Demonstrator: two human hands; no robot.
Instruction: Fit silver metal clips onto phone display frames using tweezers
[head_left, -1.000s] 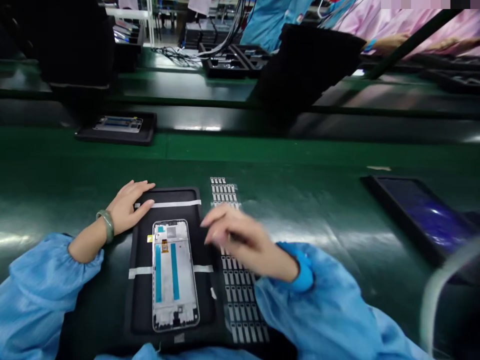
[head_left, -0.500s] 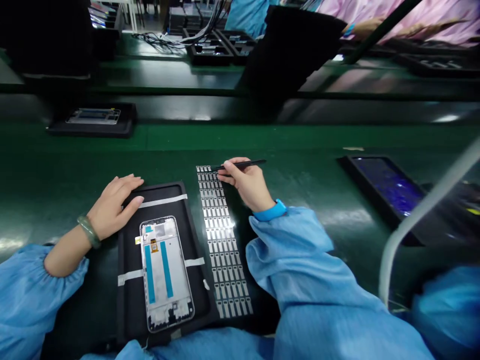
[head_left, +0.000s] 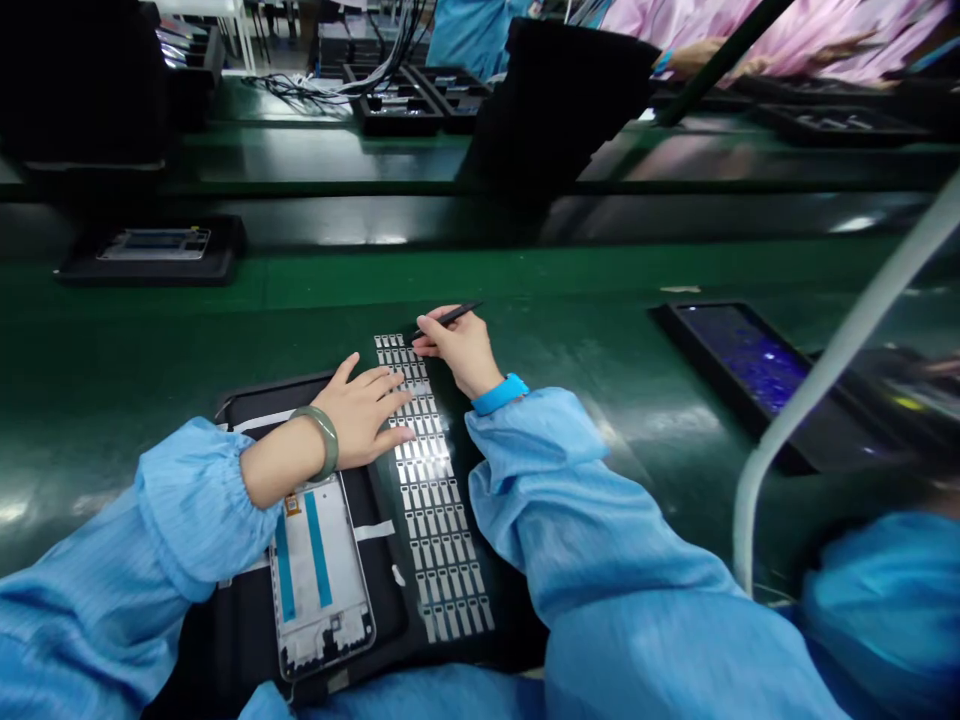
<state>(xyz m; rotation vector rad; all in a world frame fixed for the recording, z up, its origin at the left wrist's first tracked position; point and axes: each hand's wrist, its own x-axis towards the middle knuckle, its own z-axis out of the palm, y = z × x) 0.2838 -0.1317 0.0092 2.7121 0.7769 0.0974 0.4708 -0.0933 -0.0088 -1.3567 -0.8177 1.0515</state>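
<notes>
My right hand (head_left: 457, 350) pinches black tweezers (head_left: 448, 317), their tip at the top end of a long sheet of small silver stickers (head_left: 431, 480). My left hand (head_left: 364, 410), with a green bangle on its wrist, lies flat with fingers spread, pressing on the left side of that sheet. Under my left forearm a black tray (head_left: 247, 620) holds a phone frame (head_left: 319, 575) with two blue strips.
Another black tray with a phone part (head_left: 154, 248) sits at the far left of the green belt. A dark tray with a blue screen (head_left: 742, 350) lies to the right. A white cable (head_left: 825, 370) crosses the right side. People in blue and pink work beyond.
My left hand has moved right from the black tray onto the sticker sheet. My right hand stays at the top of the sheet with the tweezers, which are now tilted steeper.
</notes>
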